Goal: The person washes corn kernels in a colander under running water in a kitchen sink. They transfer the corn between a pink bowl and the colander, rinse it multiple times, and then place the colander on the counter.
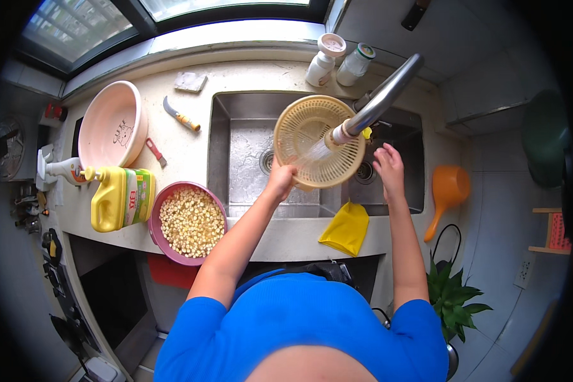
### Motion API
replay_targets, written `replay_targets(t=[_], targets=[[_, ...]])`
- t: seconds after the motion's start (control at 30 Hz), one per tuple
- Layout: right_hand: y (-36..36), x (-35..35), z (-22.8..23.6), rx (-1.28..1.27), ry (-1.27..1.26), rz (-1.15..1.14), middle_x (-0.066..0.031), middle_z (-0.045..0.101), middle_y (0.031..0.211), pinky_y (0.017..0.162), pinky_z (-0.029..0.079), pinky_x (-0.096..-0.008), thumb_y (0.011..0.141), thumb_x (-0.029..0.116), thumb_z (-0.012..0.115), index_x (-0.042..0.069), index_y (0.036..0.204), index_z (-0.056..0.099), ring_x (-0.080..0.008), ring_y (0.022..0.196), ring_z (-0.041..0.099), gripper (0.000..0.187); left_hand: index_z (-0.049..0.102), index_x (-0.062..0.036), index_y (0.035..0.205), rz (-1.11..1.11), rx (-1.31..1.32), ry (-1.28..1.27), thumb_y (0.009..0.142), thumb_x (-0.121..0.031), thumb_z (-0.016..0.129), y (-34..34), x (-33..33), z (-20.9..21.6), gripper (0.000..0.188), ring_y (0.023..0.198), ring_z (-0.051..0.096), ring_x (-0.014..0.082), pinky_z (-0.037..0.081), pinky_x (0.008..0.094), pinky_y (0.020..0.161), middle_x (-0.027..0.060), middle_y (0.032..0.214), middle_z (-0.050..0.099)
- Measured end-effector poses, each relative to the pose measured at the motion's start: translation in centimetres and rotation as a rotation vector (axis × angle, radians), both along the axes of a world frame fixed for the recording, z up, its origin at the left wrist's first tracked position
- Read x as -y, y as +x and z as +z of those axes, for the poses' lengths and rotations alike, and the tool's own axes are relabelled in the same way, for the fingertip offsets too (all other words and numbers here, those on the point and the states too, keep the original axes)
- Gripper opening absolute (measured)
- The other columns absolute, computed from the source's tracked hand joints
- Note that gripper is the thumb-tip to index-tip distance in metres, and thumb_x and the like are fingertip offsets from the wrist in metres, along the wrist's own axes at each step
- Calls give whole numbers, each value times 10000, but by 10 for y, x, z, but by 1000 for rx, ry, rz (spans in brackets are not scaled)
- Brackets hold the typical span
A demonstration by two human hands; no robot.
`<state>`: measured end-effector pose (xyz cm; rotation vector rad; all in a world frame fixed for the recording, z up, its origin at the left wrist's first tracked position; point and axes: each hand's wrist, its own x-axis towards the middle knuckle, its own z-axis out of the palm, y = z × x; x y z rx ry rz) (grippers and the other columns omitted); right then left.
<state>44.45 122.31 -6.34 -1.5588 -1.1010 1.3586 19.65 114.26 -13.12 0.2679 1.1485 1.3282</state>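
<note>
Pale counter [172,145] with purple bowl [162,249], faucet [388,94] over colander [299,119] in left hand [280,181], right hand [390,170] empty, loose.

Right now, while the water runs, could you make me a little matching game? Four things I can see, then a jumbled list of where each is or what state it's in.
Things:
1. Strainer
2. Cloth
3. Dipper
4. Round bowl

Places and states:
A. Orange, to the right of the sink
B. Filled with small pale pieces
C. Yellow, draped over the sink's front edge
D. Held by the left hand under running water

Pairs: 1-D, 2-C, 3-A, 4-B.
</note>
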Motion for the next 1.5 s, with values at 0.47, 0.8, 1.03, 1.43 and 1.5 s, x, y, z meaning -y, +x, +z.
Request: replay_targets(t=[0.47, 0.8, 1.03, 1.43, 1.5], targets=[[-44, -81, 24, 1118, 205, 263, -281, 609, 841, 741, 485, -494, 819, 122, 494, -28, 974, 455, -435, 843, 594, 219, 258, -46, 1375, -115, -1572, 442, 630, 168, 452, -77, 50, 63, 799, 1219, 341, 435, 278, 461, 1041, 254, 1289, 371], [-80, 65, -1, 713, 509, 979, -234, 327, 1327, 878, 461, -419, 731, -46, 513, 94, 1347, 298, -431, 1070, 491, 667, 328, -150, 1366, -470, -1662, 273, 700, -21, 600, -47, 98, 92, 731, 1272, 265, 426, 221, 556, 1033, 217, 1357, 297], [-59, 95, -27, 930, 671, 933, -263, 318, 1297, 876, 445, -447, 745, -82, 412, -22, 1351, 227, -465, 1040, 493, 637, 447, -77, 1218, -334, -1362, 371, 729, -90, 643, -75, 142, 100, 526, 1177, 405, 386, 332, 456, 988, 228, 1260, 411], [-73, 103, 69, 414, 424, 719, -170, 357, 1321, 986, 364, -385, 790, 37, 597, 22, 1285, 373, -335, 1182, 433, 543, 447, -27, 1207, -115, -1248, 206, 789, -11, 544, -79, 112, 125, 430, 892, 599, 393, 484, 423, 765, 253, 947, 605], [-53, 100, 72, 225, 219, 678, -123, 374, 1300, 943, 404, -371, 777, 124, 677, 34, 1158, 500, -269, 1165, 456, 430, 449, -20, 1191, -164, -1203, 204, 781, -38, 529, -75, 110, 119, 418, 829, 609, 407, 486, 425, 725, 254, 890, 610]])
